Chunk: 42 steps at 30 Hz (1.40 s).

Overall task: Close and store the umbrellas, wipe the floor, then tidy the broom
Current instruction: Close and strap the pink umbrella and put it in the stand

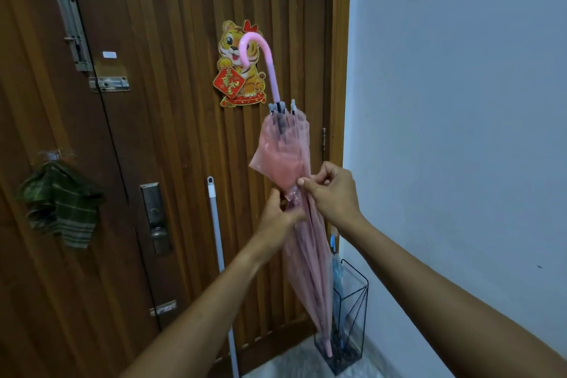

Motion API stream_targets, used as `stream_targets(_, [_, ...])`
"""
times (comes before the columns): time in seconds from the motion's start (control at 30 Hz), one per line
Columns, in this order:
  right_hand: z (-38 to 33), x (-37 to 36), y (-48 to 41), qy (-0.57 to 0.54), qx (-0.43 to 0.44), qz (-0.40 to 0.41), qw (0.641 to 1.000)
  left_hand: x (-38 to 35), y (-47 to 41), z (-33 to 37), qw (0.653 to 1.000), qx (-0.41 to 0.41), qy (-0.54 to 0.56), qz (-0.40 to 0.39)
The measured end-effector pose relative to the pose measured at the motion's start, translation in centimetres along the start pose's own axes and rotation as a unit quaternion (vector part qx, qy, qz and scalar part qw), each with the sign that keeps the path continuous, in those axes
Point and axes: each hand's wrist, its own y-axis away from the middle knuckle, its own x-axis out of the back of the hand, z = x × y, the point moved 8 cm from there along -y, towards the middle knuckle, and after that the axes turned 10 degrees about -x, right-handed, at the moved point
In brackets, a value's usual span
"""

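1. Both hands pinch the pink umbrella (pixel 302 190) mid-canopy: left hand (pixel 277 218), right hand (pixel 333 193); tip already inside the wire stand (pixel 352 301).
2. Likely light; film soft, slippery; gather folds firmly, carry by the hooked handle (pixel 260 52).

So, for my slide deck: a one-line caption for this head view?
Both hands fasten the strap on a closed pink umbrella standing in the wire rack.

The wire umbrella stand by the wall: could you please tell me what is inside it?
The wire umbrella stand holds a folded blue umbrella and the pink umbrella tip; the pink canopy hides part of the blue one.
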Motion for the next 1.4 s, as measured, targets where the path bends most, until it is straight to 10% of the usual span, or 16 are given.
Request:
stream_targets(0.23, [-1.5, -1.3, 0.6, 0.079, 0.012, -0.154, 0.985, 1.0, -0.9, -1.4, 0.987, -0.011, -0.076, 0.139])
stream_targets(0.6, [-1.0, 1.6, -0.4, 0.015, -0.052, -0.169, 0.984, 1.4, -1.5, 0.0, 0.973, 0.059, 0.203, 0.089])
stream_targets(0.77, [0.4, 0.5, -0.2, -0.09, -0.135, -0.24, 0.957, -2.3, -0.3, 3.3, 0.94, 0.063, 0.33, -0.065])
stream_targets(0.93, [1.1, -0.1, -0.2, -0.162, -0.168, -0.307, 0.923, -3.1, -0.4, 4.2, 0.954, 0.074, 0.227, -0.182])
stream_targets(1.4, [0.5, 0.3, 0.2, -0.074, -0.111, -0.081, 0.988, -0.5, 0.4, 1.5, 0.996, -0.042, -0.077, 0.031])
